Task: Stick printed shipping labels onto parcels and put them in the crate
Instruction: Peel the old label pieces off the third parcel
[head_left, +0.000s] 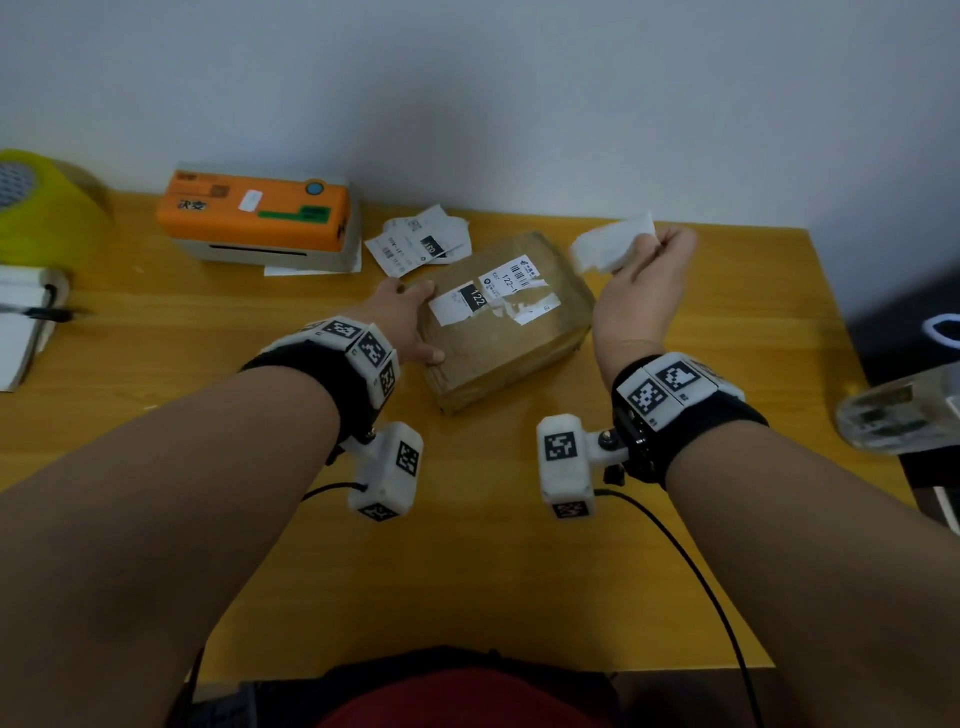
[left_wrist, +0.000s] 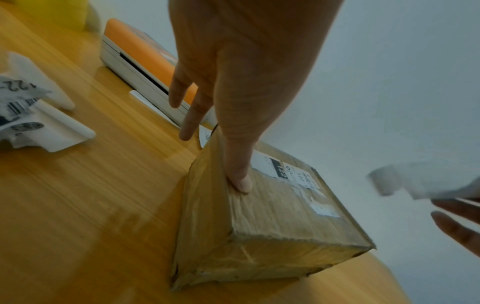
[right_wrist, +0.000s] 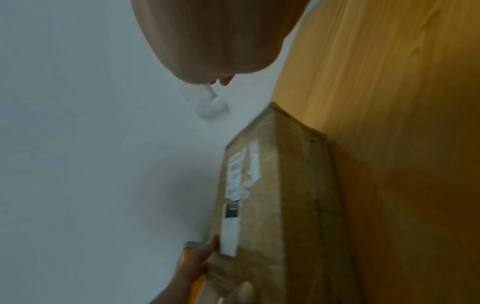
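A brown cardboard parcel lies on the yellow wooden table, with torn old labels stuck on top. My left hand rests on the parcel's left end, the thumb pressing on its top and the other fingers straight past the far edge. Raised above the parcel's right end, my right hand pinches a curled white label. No crate is in view.
An orange-topped label printer stands at the back left, with loose printed labels beside it. A yellow tape roll and a notebook with a pen sit at the far left. A clear object overhangs the table's right edge.
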